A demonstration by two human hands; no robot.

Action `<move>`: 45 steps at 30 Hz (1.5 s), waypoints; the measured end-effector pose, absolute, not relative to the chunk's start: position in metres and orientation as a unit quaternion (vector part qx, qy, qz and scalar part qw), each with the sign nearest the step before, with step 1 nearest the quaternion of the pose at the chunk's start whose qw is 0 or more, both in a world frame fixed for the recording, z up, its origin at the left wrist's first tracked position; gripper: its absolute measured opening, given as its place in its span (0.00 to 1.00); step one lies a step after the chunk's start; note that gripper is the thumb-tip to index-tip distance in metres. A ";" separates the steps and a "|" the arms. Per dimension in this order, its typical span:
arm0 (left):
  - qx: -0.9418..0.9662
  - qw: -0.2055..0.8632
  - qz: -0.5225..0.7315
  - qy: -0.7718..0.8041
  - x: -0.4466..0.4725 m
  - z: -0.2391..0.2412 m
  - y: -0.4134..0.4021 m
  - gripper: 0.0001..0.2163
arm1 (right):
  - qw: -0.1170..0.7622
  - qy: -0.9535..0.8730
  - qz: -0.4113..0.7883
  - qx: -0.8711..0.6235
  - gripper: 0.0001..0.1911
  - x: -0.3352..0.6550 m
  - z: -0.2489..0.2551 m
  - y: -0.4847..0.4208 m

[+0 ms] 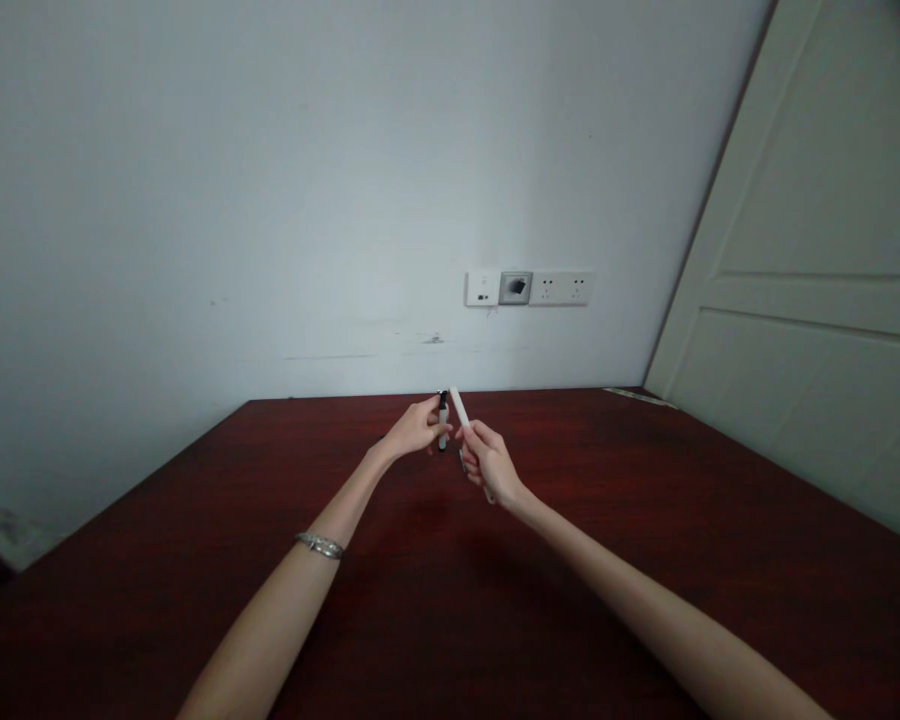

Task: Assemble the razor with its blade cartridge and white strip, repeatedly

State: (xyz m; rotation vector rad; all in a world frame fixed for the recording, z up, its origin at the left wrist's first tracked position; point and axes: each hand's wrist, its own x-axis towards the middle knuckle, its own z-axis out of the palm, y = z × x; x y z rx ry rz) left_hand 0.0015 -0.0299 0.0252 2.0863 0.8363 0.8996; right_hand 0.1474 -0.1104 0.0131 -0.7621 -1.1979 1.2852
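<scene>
My left hand [415,428] is closed on a small marker-like pen [442,425], white in the middle with black ends, held nearly upright. Close by on its right, my right hand [487,462] grips a slim white stick [459,405] that tilts up and to the left. The stick's lower end shows below my palm. A small dark and silvery bit sits by the right fingers, too small to name. The tops of the pen and the stick are close together; whether they touch I cannot tell.
Both hands are above a dark red wooden table [390,600] that runs back to a white wall [270,200]. Wall sockets [562,288] sit above its far edge. A thin pale strip [637,397] lies at the back right, near a white panelled door [817,300].
</scene>
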 end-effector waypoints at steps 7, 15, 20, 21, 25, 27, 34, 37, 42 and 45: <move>0.805 0.364 0.336 0.327 0.003 0.025 -0.034 0.09 | 0.603 -0.515 0.534 -0.293 0.15 0.145 0.024 -0.108; 0.809 0.338 0.348 0.332 0.000 0.029 -0.032 0.12 | 0.577 -0.514 0.550 -0.316 0.15 0.140 0.003 -0.115; 0.811 0.337 0.346 0.331 0.000 0.027 -0.032 0.11 | 0.596 -0.513 0.541 -0.299 0.15 0.138 0.019 -0.112; 0.814 0.331 0.349 0.327 0.000 0.027 -0.032 0.10 | 0.595 -0.510 0.542 -0.303 0.15 0.137 0.019 -0.112; 0.816 0.318 0.351 0.333 0.001 0.028 -0.031 0.09 | 0.565 -0.515 0.554 -0.330 0.15 0.135 0.005 -0.118; 0.809 0.329 0.347 0.342 0.001 0.028 -0.031 0.08 | 0.550 -0.524 0.561 -0.329 0.15 0.134 0.001 -0.121; 0.819 0.329 0.341 0.324 0.001 0.028 -0.034 0.10 | 0.592 -0.506 0.548 -0.305 0.16 0.136 0.015 -0.112; 0.819 0.323 0.347 0.322 0.000 0.029 -0.031 0.09 | 0.578 -0.502 0.556 -0.324 0.16 0.135 0.007 -0.115; 0.805 0.351 0.337 0.340 0.001 0.028 -0.031 0.10 | 0.563 -0.512 0.568 -0.313 0.17 0.134 0.005 -0.118; 0.808 0.353 0.340 0.328 0.003 0.030 -0.034 0.10 | 0.587 -0.508 0.557 -0.296 0.17 0.134 0.014 -0.112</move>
